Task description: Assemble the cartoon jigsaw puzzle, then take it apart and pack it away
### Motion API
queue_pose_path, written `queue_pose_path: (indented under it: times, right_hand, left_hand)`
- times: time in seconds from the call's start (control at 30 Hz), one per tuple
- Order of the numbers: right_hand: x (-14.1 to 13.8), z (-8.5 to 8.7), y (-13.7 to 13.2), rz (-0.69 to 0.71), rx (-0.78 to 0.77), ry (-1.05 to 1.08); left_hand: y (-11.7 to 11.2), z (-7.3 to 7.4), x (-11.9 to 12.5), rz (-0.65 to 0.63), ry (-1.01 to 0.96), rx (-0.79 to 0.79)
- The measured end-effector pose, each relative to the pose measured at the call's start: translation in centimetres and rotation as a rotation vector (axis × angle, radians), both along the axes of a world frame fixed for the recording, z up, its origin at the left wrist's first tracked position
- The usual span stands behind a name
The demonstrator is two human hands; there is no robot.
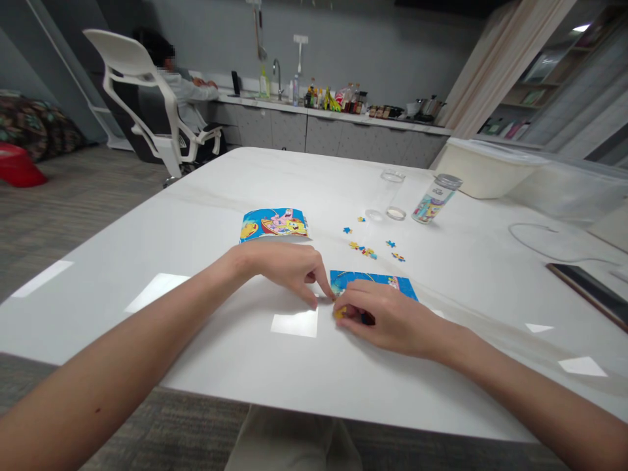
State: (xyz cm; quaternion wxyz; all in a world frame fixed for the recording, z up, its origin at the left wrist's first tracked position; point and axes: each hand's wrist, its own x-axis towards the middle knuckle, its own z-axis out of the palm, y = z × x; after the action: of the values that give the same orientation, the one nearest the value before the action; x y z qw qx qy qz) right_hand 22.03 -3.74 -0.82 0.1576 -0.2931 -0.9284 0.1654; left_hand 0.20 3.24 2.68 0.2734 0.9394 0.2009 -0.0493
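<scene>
A partly assembled jigsaw puzzle (405, 286) with a blue background lies flat on the white table in front of me, partly covered by my right hand. My right hand (380, 311) pinches a yellow puzzle piece (340, 313) at the puzzle's near left corner. From the left, my left hand (297, 268) reaches in with its index finger stretched down to the puzzle's left edge; the thumb is apart and nothing shows in its grasp. Beyond the puzzle lie several loose puzzle pieces (369, 253). A curved picture sheet (275, 224) with cartoon figures rests behind my left hand.
A clear, open cylinder (391, 194) and a lidded picture tube (436, 199) stand farther back, with a clear round lid (373, 215) beside them. Cream bins (483, 169) and a phone (593, 294) are at the right. A person sits in a white chair (161, 104) at the far left.
</scene>
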Motion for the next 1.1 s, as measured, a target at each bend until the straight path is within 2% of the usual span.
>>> queue_pose_path:
  times: [0.13, 0.37, 0.6, 0.73, 0.97, 1.1]
  right_hand:
    - [0.6, 0.0, 0.5, 0.100, 0.068, -0.039]
    - [0.9, 0.0, 1.0, 0.151, 0.097, -0.021]
    - [1.0, 0.1, 0.9, 0.209, 0.283, -0.102]
    - [0.7, 0.2, 0.3, 0.237, 0.275, -0.147]
    - [0.4, 0.0, -0.2, 0.167, 0.254, -0.085]
    - [0.3, -0.1, -0.4, 0.211, 0.270, -0.079]
  left_hand:
    - [-0.2, 0.1, 0.1, -0.023, -0.006, -0.008]
    - [-0.3, 0.2, 0.2, 0.000, 0.031, -0.037]
    - [-0.2, 0.1, 0.1, 0.006, 0.029, -0.032]
    - [-0.2, 0.1, 0.1, 0.007, 0.021, -0.048]
    - [-0.2, 0.1, 0.1, 0.009, 0.021, -0.051]
    - [-0.2, 0.2, 0.2, 0.007, 0.033, -0.063]
